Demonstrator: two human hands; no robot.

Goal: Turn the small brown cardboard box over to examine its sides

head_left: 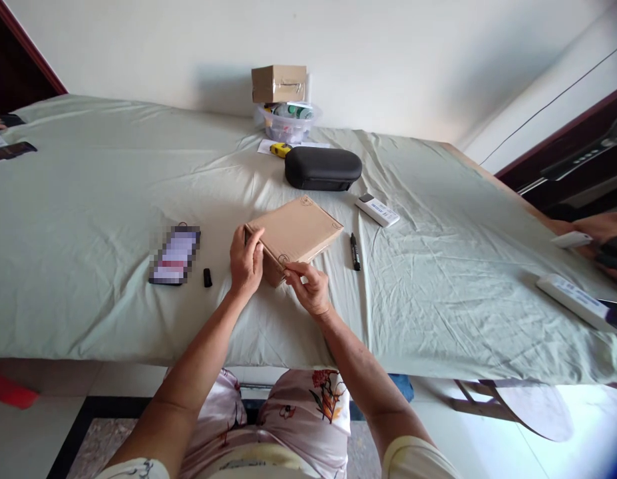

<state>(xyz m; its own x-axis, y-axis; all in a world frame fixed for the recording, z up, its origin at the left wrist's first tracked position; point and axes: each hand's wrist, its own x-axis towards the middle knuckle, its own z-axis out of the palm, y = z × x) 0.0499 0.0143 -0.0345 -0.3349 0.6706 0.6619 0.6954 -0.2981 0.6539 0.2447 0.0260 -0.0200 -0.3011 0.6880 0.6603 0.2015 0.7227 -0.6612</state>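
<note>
A flat brown cardboard box (299, 229) lies closed and turned cornerwise on the cloth-covered table, with pen-drawn marks at several corners of its top. My left hand (247, 261) grips its left edge, fingers over the top and thumb near the front side. At the near corner, beside one of the marks, my right hand (308, 286) pinches the box edge between thumb and fingers. An uncapped black marker (355, 251) rests right of the box. Its black cap (207, 277) is to the left, by a phone (176, 256) with a blurred screen.
Behind the box sit a black hard case (323, 167), a yellow tape measure (280, 150) and a plastic tub (288, 125) with a small carton (279, 84) on top. A white device (377, 210) lies right. Other people's hands (595, 239) show at both table ends.
</note>
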